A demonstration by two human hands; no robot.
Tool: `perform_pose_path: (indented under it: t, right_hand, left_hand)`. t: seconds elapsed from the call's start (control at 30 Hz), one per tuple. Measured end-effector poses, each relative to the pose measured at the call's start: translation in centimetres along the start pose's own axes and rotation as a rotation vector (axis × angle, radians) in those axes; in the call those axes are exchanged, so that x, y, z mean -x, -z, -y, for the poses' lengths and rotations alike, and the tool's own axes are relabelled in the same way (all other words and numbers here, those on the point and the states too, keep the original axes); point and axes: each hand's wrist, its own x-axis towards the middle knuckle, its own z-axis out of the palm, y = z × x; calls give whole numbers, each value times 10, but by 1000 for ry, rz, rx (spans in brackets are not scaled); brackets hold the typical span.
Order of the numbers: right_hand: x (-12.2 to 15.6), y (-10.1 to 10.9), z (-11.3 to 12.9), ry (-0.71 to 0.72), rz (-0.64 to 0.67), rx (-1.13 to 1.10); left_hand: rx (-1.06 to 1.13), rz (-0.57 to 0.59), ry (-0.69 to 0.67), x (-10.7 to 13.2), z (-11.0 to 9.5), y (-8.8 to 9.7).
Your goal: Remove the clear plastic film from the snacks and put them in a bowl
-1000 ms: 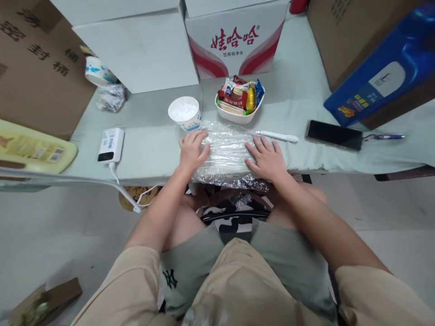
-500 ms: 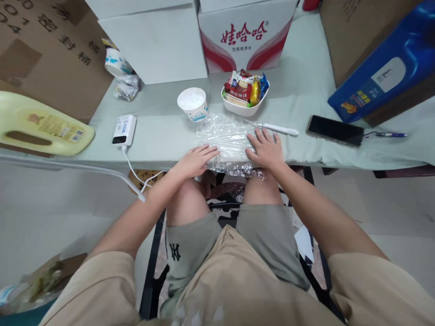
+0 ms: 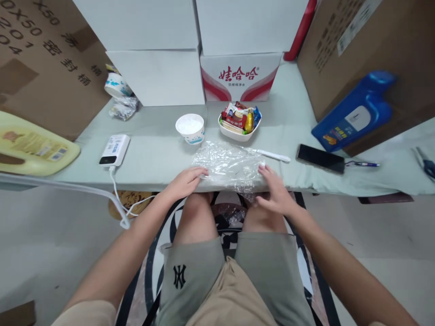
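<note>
A crinkled sheet of clear plastic wrap [image 3: 229, 165] lies on the pale green table [image 3: 156, 154] at its front edge and hangs a little over it. My left hand [image 3: 186, 181] rests at the wrap's near left corner, fingers curled down on the film. My right hand [image 3: 276, 192] sits at the near right corner by the table edge, fingers bent and touching the film. I cannot make out whether either hand pinches the wrap. Behind the wrap stand a white paper cup [image 3: 190, 128] and a white bowl of wrapped snacks [image 3: 239, 123].
A white utensil [image 3: 273, 156] lies right of the wrap, then a black phone [image 3: 320, 159] and a pen [image 3: 362, 164]. A power bank [image 3: 114, 150] with a cable sits left. White boxes, a red-printed carton [image 3: 239, 78], brown cartons, a blue jug [image 3: 355, 115] and a yellow jug [image 3: 32, 147] ring the table.
Both hands slid back along the wrap toward the table's front edge. The view pulled back and tilted up, showing more of the boxes behind.
</note>
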Motion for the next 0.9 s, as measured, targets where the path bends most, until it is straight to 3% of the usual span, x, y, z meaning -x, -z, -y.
perform_pose_path:
  t: [0.17, 0.33, 0.53, 0.63, 0.77, 0.9]
  right_hand:
    - [-12, -9, 23, -66, -27, -53]
    - [-8, -1, 10, -312, -226, -334]
    - [25, 3, -4, -78, -144, -14]
    - [16, 1, 2, -103, -158, 59]
    - [-17, 1, 13, -247, -275, -146]
    - [-42, 2, 15, -575, -445, -493]
  left_hand:
    - [105, -102, 108, -5, -3, 0]
    - [255, -166, 190, -3, -8, 3]
    - [481, -308, 254, -11, -7, 1]
    - [553, -300, 254, -20, -9, -5]
    - [642, -305, 272, -31, -17, -12]
    - [748, -428, 318, -42, -18, -11]
